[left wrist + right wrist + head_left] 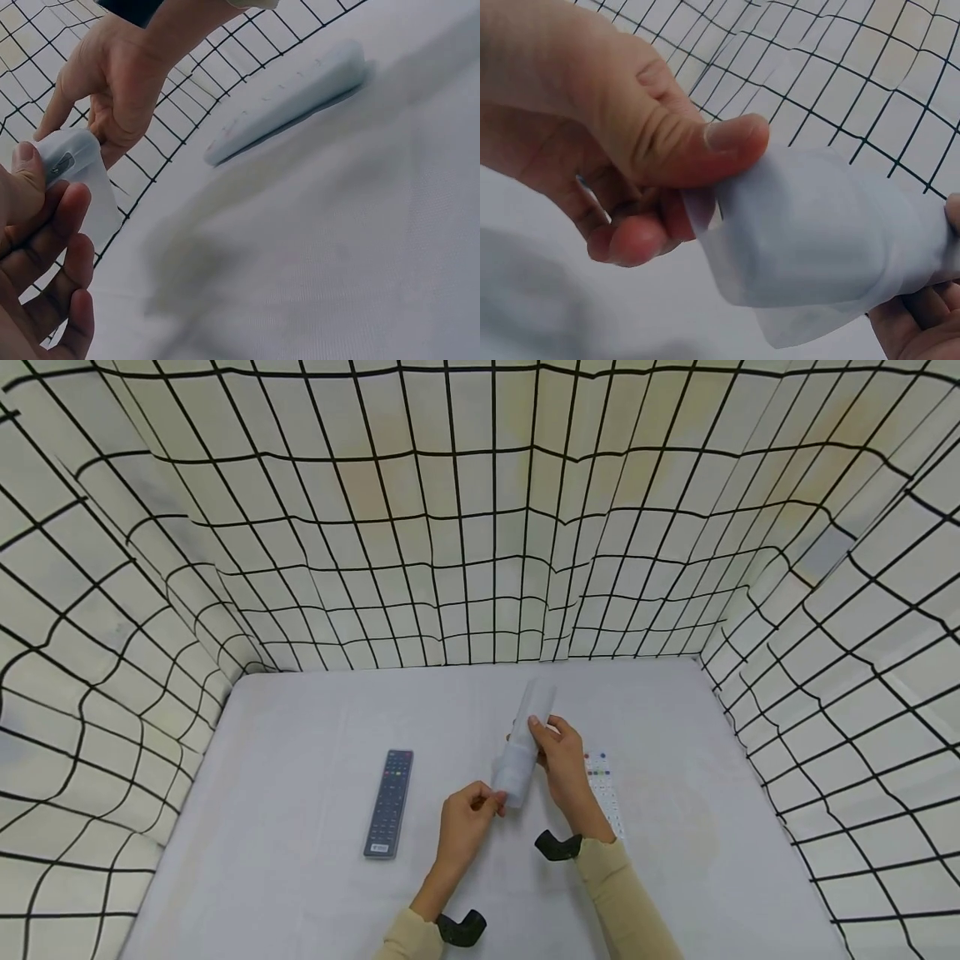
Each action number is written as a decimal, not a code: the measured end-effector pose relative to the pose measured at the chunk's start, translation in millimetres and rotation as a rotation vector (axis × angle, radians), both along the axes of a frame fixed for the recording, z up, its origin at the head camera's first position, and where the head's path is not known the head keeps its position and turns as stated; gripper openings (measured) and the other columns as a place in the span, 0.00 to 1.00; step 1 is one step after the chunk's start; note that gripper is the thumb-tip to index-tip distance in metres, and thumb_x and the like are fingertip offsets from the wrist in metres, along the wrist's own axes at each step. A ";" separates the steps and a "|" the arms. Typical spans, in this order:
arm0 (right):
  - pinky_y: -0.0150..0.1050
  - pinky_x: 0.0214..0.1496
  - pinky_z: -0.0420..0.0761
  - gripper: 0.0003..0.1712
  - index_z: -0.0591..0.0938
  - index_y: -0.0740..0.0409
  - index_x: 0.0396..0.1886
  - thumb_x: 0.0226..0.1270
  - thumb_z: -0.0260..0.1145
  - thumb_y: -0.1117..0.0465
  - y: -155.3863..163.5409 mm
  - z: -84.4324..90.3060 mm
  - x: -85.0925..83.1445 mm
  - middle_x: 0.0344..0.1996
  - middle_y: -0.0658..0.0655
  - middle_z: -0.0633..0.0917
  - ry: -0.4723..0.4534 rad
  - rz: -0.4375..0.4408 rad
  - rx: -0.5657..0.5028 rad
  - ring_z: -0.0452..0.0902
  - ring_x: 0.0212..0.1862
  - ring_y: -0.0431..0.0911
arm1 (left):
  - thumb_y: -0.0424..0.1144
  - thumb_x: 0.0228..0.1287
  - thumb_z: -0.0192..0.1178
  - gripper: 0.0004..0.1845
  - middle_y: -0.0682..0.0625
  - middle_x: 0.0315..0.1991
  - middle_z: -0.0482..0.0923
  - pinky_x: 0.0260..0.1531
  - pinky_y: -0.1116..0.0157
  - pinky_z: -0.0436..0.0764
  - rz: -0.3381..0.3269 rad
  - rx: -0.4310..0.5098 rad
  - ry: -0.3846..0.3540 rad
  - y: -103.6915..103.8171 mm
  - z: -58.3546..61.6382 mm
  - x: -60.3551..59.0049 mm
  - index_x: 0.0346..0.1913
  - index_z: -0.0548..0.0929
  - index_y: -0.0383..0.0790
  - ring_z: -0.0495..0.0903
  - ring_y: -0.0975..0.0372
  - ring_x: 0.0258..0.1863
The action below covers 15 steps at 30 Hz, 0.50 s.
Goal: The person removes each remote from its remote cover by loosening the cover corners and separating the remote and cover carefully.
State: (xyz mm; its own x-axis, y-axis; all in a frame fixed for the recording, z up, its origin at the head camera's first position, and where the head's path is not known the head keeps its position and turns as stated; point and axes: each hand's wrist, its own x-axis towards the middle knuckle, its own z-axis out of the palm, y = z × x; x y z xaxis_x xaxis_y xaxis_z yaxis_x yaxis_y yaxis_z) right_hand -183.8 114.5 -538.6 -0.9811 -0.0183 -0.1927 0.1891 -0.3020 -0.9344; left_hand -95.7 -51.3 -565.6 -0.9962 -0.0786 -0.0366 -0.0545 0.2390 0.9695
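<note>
Both hands hold a translucent whitish plastic sleeve [517,764] over the middle of the table, its narrower part pointing away from me. My left hand [465,827] pinches its near end between thumb and fingers. Higher up, my right hand [562,764] grips it round the middle, thumb on top and fingertips behind. In the right wrist view the sleeve [810,225] has a loose film edge hanging below. A small dark slot shows on its end in the left wrist view. I cannot tell what is inside.
A dark grey remote control [388,804] lies left of the hands. Beside the right forearm lies a white remote control [606,793], partly covered by the arm. White walls with a black grid [465,527] border the white-covered table [300,760] at the back and sides.
</note>
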 end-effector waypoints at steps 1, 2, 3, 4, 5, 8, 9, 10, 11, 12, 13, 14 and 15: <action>0.38 0.50 0.87 0.25 0.74 0.60 0.67 0.78 0.66 0.54 -0.1 0.2 -0.2 0.53 0.64 0.89 -0.003 0.003 0.001 0.92 0.44 0.47 | 0.43 0.68 0.71 0.14 0.50 0.23 0.87 0.32 0.71 0.75 0.003 0.003 0.004 0.3 -0.6 1.0 0.25 0.84 0.43 0.86 0.45 0.31; 0.37 0.50 0.87 0.25 0.74 0.60 0.68 0.78 0.66 0.54 -0.2 0.4 -0.5 0.54 0.65 0.89 -0.008 0.004 -0.001 0.92 0.44 0.47 | 0.43 0.68 0.71 0.14 0.50 0.23 0.87 0.32 0.71 0.75 0.004 0.007 0.011 0.6 -0.9 1.8 0.25 0.84 0.43 0.86 0.44 0.31; 0.37 0.50 0.87 0.26 0.74 0.60 0.69 0.78 0.66 0.54 -0.3 0.2 -0.6 0.54 0.65 0.89 -0.013 0.004 -0.003 0.92 0.44 0.47 | 0.44 0.68 0.71 0.14 0.51 0.23 0.87 0.33 0.71 0.75 0.006 0.011 0.017 0.8 -1.2 2.6 0.25 0.84 0.43 0.86 0.44 0.31; 0.37 0.50 0.87 0.26 0.73 0.59 0.70 0.78 0.65 0.54 -0.5 0.1 -1.0 0.54 0.65 0.89 -0.016 0.002 -0.004 0.92 0.44 0.46 | 0.44 0.68 0.71 0.15 0.51 0.23 0.87 0.32 0.71 0.76 0.004 0.013 0.027 0.8 -1.6 3.2 0.25 0.83 0.43 0.85 0.43 0.31; 0.36 0.49 0.87 0.27 0.73 0.59 0.70 0.79 0.65 0.55 -0.8 -0.2 -1.4 0.54 0.64 0.89 -0.020 0.000 -0.008 0.92 0.44 0.46 | 0.44 0.68 0.71 0.15 0.51 0.22 0.87 0.32 0.71 0.76 0.003 0.015 0.035 0.8 -1.2 3.9 0.25 0.83 0.43 0.85 0.43 0.31; 0.36 0.48 0.87 0.27 0.72 0.59 0.71 0.79 0.64 0.55 -1.5 -2.0 -2.5 0.54 0.64 0.88 -0.036 -0.015 -0.026 0.92 0.43 0.45 | 0.45 0.68 0.70 0.15 0.51 0.22 0.86 0.30 0.71 0.75 -0.005 0.017 0.064 0.1 1.0 5.2 0.24 0.83 0.45 0.84 0.43 0.29; 0.36 0.48 0.87 0.27 0.72 0.60 0.71 0.79 0.64 0.55 -1.5 -2.9 -2.8 0.54 0.63 0.88 -0.042 -0.021 -0.032 0.92 0.43 0.45 | 0.45 0.68 0.70 0.15 0.51 0.22 0.86 0.29 0.71 0.75 -0.010 0.019 0.073 -0.1 2.0 5.6 0.24 0.83 0.46 0.84 0.44 0.28; 0.36 0.48 0.87 0.27 0.72 0.60 0.71 0.79 0.64 0.55 -1.4 -3.9 -3.3 0.55 0.64 0.87 -0.050 -0.029 -0.041 0.91 0.43 0.45 | 0.45 0.68 0.70 0.15 0.52 0.22 0.86 0.29 0.71 0.74 -0.016 0.021 0.082 -0.3 3.2 5.9 0.24 0.83 0.47 0.83 0.47 0.27; 0.36 0.48 0.87 0.27 0.72 0.61 0.71 0.80 0.64 0.56 -1.3 -4.7 -3.5 0.56 0.64 0.86 -0.060 -0.037 -0.050 0.91 0.43 0.45 | 0.45 0.68 0.70 0.15 0.52 0.22 0.85 0.28 0.71 0.74 -0.022 0.022 0.084 -0.2 4.8 6.3 0.24 0.83 0.48 0.83 0.48 0.27; 0.36 0.49 0.87 0.27 0.72 0.61 0.71 0.79 0.64 0.56 -1.2 -5.3 -3.7 0.56 0.64 0.85 -0.069 -0.046 -0.059 0.91 0.43 0.45 | 0.45 0.69 0.70 0.15 0.52 0.22 0.85 0.27 0.72 0.73 -0.030 0.027 0.089 -0.3 5.6 6.7 0.24 0.83 0.48 0.82 0.52 0.25; 0.36 0.49 0.87 0.27 0.73 0.62 0.71 0.79 0.64 0.56 -1.0 -5.8 -4.0 0.57 0.64 0.84 -0.079 -0.053 -0.065 0.91 0.43 0.46 | 0.46 0.69 0.70 0.15 0.52 0.22 0.85 0.26 0.72 0.72 -0.038 0.031 0.090 -0.4 6.3 7.0 0.24 0.84 0.48 0.81 0.56 0.24; 0.36 0.50 0.87 0.27 0.72 0.62 0.71 0.79 0.64 0.56 -0.9 -6.0 -4.2 0.57 0.64 0.83 -0.084 -0.057 -0.071 0.91 0.43 0.46 | 0.46 0.69 0.70 0.15 0.52 0.23 0.85 0.25 0.72 0.71 -0.045 0.034 0.091 -0.4 6.7 7.4 0.24 0.84 0.48 0.79 0.60 0.23; 0.36 0.50 0.87 0.28 0.72 0.63 0.71 0.79 0.64 0.56 -0.7 -6.1 -4.5 0.57 0.64 0.82 -0.089 -0.060 -0.075 0.91 0.43 0.46 | 0.47 0.69 0.69 0.15 0.52 0.23 0.85 0.24 0.72 0.70 -0.050 0.039 0.086 -0.4 7.5 7.9 0.24 0.83 0.49 0.77 0.63 0.23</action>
State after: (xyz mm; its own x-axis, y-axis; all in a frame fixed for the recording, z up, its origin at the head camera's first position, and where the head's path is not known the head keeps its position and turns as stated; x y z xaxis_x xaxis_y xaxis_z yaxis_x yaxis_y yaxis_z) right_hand -188.3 113.7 -544.8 -0.9599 0.0224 -0.2795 0.2499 -0.3841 -0.8888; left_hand -87.8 -51.7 -558.1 -0.9985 -0.0291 0.0470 0.0402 0.2017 0.9786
